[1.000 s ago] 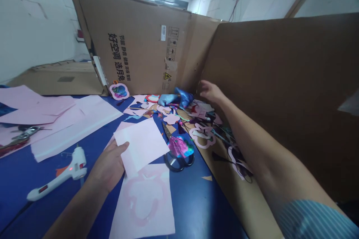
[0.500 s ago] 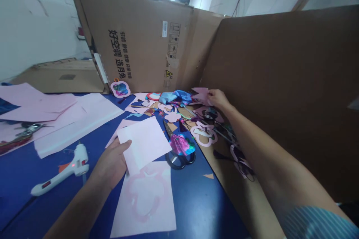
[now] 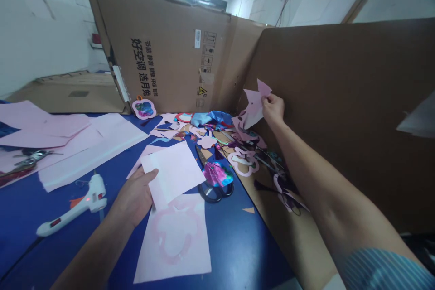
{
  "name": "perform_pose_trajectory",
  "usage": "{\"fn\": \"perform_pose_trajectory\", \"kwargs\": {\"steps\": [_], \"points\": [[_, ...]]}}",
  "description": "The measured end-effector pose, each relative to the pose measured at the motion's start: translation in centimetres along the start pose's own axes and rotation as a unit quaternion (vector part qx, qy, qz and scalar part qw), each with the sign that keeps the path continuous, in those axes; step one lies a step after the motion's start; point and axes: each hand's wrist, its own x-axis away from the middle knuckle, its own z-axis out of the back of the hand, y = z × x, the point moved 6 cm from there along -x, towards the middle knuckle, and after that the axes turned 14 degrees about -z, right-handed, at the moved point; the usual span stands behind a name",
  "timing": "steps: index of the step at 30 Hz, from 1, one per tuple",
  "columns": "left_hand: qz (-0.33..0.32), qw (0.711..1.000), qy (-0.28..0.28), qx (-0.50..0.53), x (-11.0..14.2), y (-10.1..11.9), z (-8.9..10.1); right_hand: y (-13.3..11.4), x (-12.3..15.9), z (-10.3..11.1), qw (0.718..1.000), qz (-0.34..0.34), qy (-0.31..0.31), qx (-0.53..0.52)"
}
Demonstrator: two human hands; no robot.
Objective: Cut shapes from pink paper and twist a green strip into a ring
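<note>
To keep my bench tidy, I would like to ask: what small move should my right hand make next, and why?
Probably the right hand should lower the pink paper offcut onto the pile of paper scraps below it. The hand is raised against the cardboard with only that offcut, so this would likely free it, while the left hand holds the pink sheet.

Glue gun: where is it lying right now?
In the head view, the white hot glue gun lies on the blue tabletop, left of the person's left hand and just below the loose pink paper sheets.
</note>
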Motion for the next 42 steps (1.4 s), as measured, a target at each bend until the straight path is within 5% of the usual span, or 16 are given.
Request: {"fn": "perform_pose_trajectory", "kwargs": {"steps": [3, 7, 9, 14, 18, 22, 28, 31, 35, 42], "points": [[-0.002, 1.000, 0.000, 0.000, 0.0, 0.1, 0.0, -0.7, 0.6, -0.3, 0.998, 0.048, -0.029, 0.033], [-0.004, 1.000, -0.007, 0.012, 0.0, 0.0, -0.2, 0.5, 2.5, -3.7, 0.950, 0.071, -0.240, 0.188], [-0.006, 1.000, -0.011, 0.013, -0.1, -0.1, -0.2, 2.1, 3.8, -4.7, 0.927, 0.049, -0.282, 0.244], [-0.011, 1.000, -0.019, 0.011, -0.2, -0.2, -0.2, 5.7, 6.9, -5.2, 0.911, 0.002, -0.294, 0.291], [-0.010, 1.000, -0.015, 0.015, -0.1, -0.2, -0.2, 6.8, 7.1, -3.6, 0.921, -0.041, -0.232, 0.309], [-0.014, 1.000, -0.024, 0.013, -0.1, -0.2, -0.2, 6.1, 6.3, -1.7, 0.931, -0.053, -0.169, 0.318], [-0.024, 0.999, -0.028, 0.010, -0.5, -0.3, 0.0, 3.3, 7.5, 0.1, 0.927, -0.019, -0.172, 0.333], [-0.028, 0.999, -0.016, 0.022, -0.7, -0.1, 0.2, 1.3, 9.9, 1.7, 0.918, 0.015, -0.201, 0.342], [-0.038, 0.998, 0.001, 0.055, -1.2, 0.1, 0.6, -0.6, 15.6, 2.8, 0.893, 0.035, -0.319, 0.316], [-0.079, 0.992, 0.031, 0.096, -2.0, 0.8, 1.3, -1.1, 22.8, 2.6, 0.866, 0.038, -0.344, 0.360]]}}
